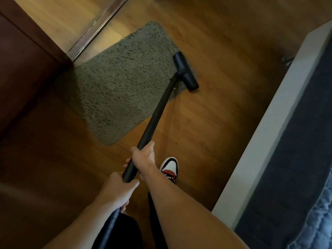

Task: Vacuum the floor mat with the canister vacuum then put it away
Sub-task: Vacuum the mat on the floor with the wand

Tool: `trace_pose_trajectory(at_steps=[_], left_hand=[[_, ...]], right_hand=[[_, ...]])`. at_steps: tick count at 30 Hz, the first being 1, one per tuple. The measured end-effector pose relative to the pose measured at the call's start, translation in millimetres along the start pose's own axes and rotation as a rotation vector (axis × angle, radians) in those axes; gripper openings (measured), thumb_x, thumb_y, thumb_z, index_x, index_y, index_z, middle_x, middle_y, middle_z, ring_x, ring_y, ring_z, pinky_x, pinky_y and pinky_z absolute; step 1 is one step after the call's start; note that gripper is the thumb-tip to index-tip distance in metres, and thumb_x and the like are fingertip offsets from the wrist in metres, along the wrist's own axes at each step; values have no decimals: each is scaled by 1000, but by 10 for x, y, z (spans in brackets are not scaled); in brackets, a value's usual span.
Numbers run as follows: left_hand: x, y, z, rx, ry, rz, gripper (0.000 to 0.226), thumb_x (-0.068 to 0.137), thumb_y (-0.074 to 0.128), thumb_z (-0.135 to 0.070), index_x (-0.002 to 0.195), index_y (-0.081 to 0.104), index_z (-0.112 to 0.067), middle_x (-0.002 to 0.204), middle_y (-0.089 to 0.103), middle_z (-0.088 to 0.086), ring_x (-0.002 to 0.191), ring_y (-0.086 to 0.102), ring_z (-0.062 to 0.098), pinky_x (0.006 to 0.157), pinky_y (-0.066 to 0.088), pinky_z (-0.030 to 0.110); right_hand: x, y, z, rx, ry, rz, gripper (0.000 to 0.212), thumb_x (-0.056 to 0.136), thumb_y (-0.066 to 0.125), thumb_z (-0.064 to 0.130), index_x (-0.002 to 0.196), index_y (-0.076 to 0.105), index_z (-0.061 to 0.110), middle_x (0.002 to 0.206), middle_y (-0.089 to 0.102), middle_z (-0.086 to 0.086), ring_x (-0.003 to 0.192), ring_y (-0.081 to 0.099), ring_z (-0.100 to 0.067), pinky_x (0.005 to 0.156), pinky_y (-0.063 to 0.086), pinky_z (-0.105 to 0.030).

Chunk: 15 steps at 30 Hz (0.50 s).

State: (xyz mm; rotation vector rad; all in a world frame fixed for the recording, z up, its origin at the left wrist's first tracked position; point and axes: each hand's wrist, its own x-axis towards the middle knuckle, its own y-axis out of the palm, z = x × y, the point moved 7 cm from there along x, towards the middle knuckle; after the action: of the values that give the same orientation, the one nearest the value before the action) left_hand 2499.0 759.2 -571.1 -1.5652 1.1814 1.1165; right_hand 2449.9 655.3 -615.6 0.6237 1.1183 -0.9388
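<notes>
Right hand (143, 157) and left hand (116, 189) both clench the wand (158, 112), short of the mat (116, 87); the nozzle (186, 73) straddles the mat's right edge. Best keep it flat, stroking slowly leftward

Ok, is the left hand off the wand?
No, the left hand grips the near end of the wand, the right hand just ahead.
</notes>
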Motion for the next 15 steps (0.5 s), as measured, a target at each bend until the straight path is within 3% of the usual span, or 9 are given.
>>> trace_pose_trajectory(at_steps=[15], left_hand=[[-334, -570, 1167, 11, -18, 29, 18, 89, 63, -12, 77, 55, -1, 54, 47, 12, 38, 42, 22, 41, 39, 29]], right_hand=[[-519, 872, -830, -3, 35, -13, 40, 100, 52, 7, 127, 26, 22, 94, 54, -13, 51, 58, -15, 49, 59, -32]])
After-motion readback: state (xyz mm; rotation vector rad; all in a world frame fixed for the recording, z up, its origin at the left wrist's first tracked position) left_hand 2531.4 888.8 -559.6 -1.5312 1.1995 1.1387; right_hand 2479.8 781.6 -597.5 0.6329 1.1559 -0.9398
